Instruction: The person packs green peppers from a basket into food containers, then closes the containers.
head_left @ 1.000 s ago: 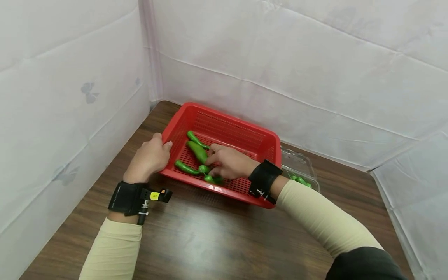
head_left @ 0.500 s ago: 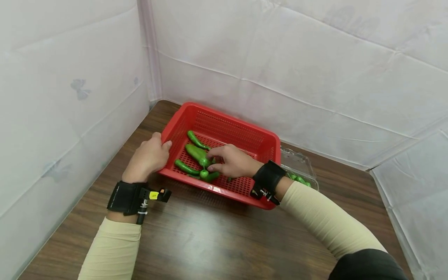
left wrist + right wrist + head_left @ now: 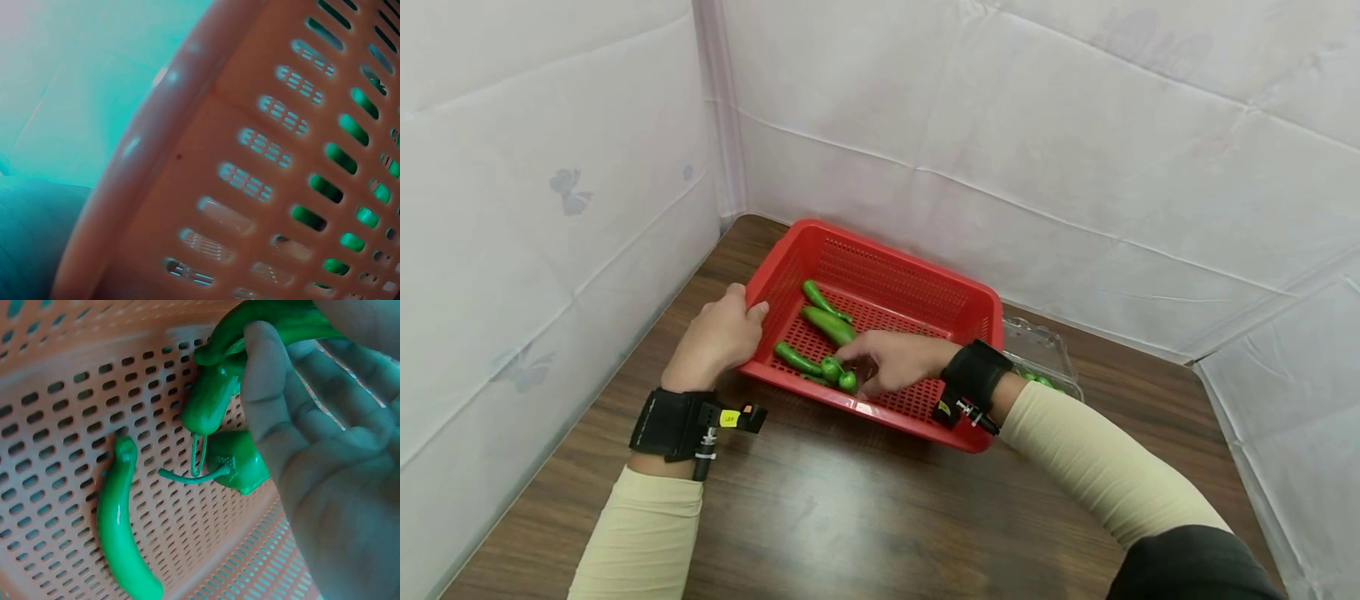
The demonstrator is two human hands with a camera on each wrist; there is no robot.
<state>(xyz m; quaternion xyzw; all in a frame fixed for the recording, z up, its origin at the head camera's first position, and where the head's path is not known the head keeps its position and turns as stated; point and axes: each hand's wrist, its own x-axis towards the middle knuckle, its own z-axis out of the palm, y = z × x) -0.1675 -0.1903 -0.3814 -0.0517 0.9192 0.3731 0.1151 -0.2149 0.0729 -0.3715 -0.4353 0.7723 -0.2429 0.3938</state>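
Head view: one red basket sits on the counter, at least five green peppers inside; the left hand grips its left rim, and the right hand is inside, finger and thumb pinching one pepper. Just beside stands one clear container with green things, too hidden to count. Left wrist: slotted basket wall, green showing through. Right wrist: four peppers stand out, one within the grip.

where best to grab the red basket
Take the basket by the rim of both short ends, probably: a thick lip edges it. The left hand holds the left end; come to the right one from above, as the box sits close.
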